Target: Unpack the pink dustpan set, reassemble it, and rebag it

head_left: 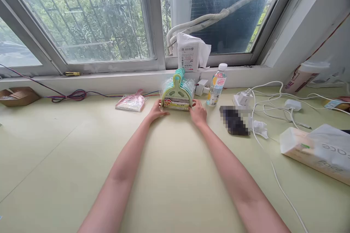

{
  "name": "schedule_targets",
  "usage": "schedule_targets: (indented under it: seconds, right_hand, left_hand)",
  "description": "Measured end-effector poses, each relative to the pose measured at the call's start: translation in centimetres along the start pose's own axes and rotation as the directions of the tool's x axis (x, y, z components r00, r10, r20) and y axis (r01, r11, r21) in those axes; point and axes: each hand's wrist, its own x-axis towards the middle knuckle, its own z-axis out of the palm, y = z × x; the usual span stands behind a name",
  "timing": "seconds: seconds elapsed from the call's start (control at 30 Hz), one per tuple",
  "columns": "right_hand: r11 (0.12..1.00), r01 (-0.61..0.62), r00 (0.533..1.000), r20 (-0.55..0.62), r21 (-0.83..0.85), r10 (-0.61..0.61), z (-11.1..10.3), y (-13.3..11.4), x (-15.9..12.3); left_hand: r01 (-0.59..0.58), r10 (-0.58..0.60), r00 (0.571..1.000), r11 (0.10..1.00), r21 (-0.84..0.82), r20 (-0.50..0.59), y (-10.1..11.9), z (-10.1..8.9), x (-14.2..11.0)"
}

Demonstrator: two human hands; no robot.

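Brushes (pixel 177 93), stacked upright at 12 o'clock, just below the window sill (pixel 131 81). Probably light, stiff plastic, slippery in the loose wrap (pixel 167 84); best held low, both sides. Left hand (pixel 158 111) at their 8 o'clock, right hand (pixel 198 113) at 4: fingers half-curled, clasping the stack between them; arms nearly straight.
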Motion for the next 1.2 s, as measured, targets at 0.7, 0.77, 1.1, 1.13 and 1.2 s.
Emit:
schedule_targets:
  seconds: [0.7, 0.77, 1.1, 1.13, 1.2]
  right_hand:
    - [0.998, 0.012, 1.0, -0.028, -0.057, -0.013, 0.0, -0.4, -0.2]
    - [0.998, 0.011, 0.999, -0.038, -0.064, -0.013, 0.1, -0.5, -0.2]
    - [0.995, -0.009, 0.999, -0.032, -0.101, 0.006, -0.3, -1.0, -0.4]
    - [0.995, -0.014, 0.999, -0.031, -0.101, 0.011, -0.3, -1.1, -0.5]
    - [0.994, -0.022, 0.999, -0.034, -0.103, 0.019, -0.3, -1.1, -0.5]
  left_hand:
    - [0.215, -0.074, 0.945, 0.874, 0.435, -0.319, 0.5, 0.8, 0.5]
    - [0.224, -0.09, 0.946, 0.876, 0.427, -0.312, 0.5, 0.8, 0.5]
    - [0.164, -0.001, 0.953, 0.843, 0.512, -0.304, 1.1, 1.0, 0.1]
    - [0.162, 0.004, 0.952, 0.841, 0.516, -0.305, 1.2, 1.0, 0.0]
    - [0.164, 0.004, 0.951, 0.841, 0.516, -0.308, 1.2, 1.0, 0.0]
